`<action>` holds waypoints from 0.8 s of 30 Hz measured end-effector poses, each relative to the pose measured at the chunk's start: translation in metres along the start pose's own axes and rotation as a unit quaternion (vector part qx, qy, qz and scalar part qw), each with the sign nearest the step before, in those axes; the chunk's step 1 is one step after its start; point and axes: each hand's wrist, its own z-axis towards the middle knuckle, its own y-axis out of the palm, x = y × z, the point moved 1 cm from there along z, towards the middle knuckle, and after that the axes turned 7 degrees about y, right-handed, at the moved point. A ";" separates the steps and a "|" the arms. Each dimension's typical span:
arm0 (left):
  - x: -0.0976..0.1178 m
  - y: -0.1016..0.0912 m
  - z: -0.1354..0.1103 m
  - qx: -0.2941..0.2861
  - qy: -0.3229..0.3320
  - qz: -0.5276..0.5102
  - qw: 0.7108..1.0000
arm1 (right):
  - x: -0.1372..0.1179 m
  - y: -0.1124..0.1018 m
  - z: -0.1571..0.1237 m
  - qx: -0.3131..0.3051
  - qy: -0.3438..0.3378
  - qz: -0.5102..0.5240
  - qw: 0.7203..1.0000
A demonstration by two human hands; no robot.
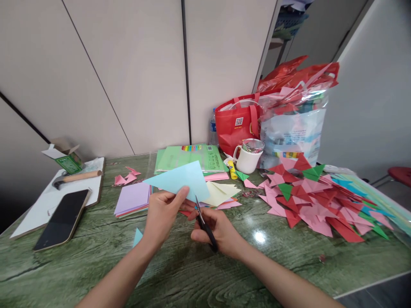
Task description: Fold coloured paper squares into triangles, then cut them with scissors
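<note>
My left hand (165, 212) pinches a light blue folded paper (183, 179), pointed at its left end, and holds it above the table. Black-handled scissors (205, 225) are in my right hand (221, 231), their blades pointing up at the paper's lower edge. Whether the blades have cut into it I cannot tell. Behind the blue paper lie pale yellow paper pieces (221, 192), partly covered by it. A stack of square paper sheets (132, 199), lilac on top, sits left of my left hand. A small light blue scrap (137, 236) lies by my left wrist.
On the right spreads a heap of folded pink, red and green paper pieces (311, 196). Behind stand a white mug (248, 159), a red bag (236, 124) and a filled plastic bag (293, 132). At left lie a phone (62, 220), a hammer (78, 177) and a white board (32, 220).
</note>
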 end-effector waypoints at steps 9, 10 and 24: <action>0.002 0.000 -0.001 0.003 -0.003 0.009 1.000 | -0.001 0.002 0.000 0.021 -0.013 -0.018 1.000; 0.002 0.000 -0.001 0.002 -0.003 0.009 1.000 | -0.001 0.002 -0.001 0.024 -0.015 -0.022 0.999; 0.003 0.001 -0.003 -0.003 -0.006 0.018 1.000 | -0.004 0.004 -0.002 0.045 -0.015 -0.040 0.998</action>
